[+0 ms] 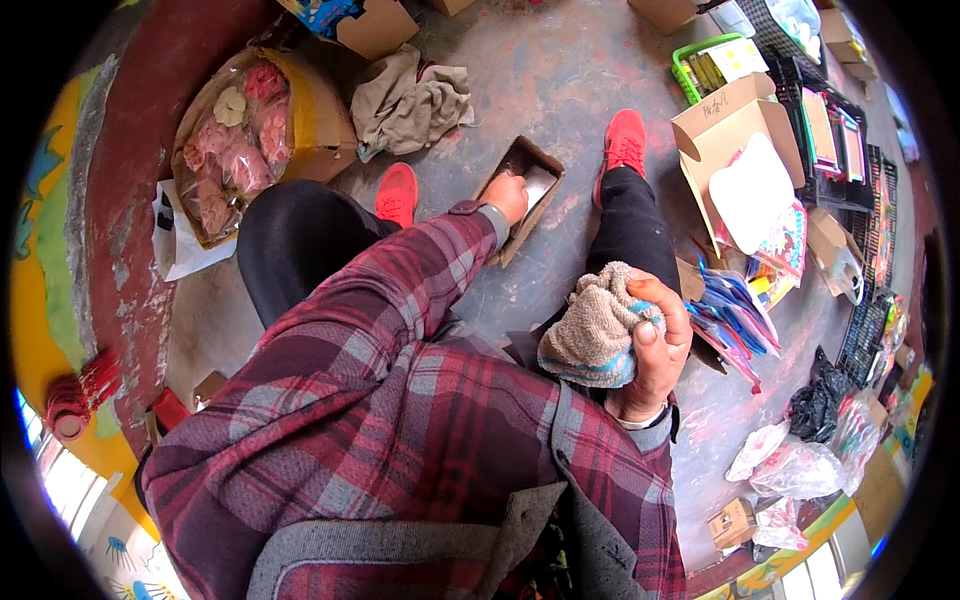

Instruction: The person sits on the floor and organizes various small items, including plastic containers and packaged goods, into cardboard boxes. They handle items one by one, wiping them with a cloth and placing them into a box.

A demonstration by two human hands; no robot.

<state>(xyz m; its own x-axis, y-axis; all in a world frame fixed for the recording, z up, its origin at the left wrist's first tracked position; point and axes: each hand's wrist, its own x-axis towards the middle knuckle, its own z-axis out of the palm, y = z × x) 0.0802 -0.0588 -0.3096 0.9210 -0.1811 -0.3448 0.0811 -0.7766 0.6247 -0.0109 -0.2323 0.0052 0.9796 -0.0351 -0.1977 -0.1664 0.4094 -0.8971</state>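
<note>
1. Two hands [508,198] [657,370]
2. Two red shoes [397,194] [625,143]
3. One towel [588,328], near right
4. One narrow box [532,223] between the shoes
5. One green basket [682,74], far right
6. One grey cloth heap [412,105], far left
7. One black bag [820,402], near right

Left hand [507,198]: fingertips were hidden inside narrow box [537,221] | Towel [590,330]: part was covered by right hand [660,350] | Black bag [822,397]: contents were concealed | Upper carton [377,27]: was cut off

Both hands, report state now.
Left hand: at the narrow cardboard box; fingers partly hidden, grip cannot be told.
Right hand: closed, holding the tan-and-blue cloth.
</note>
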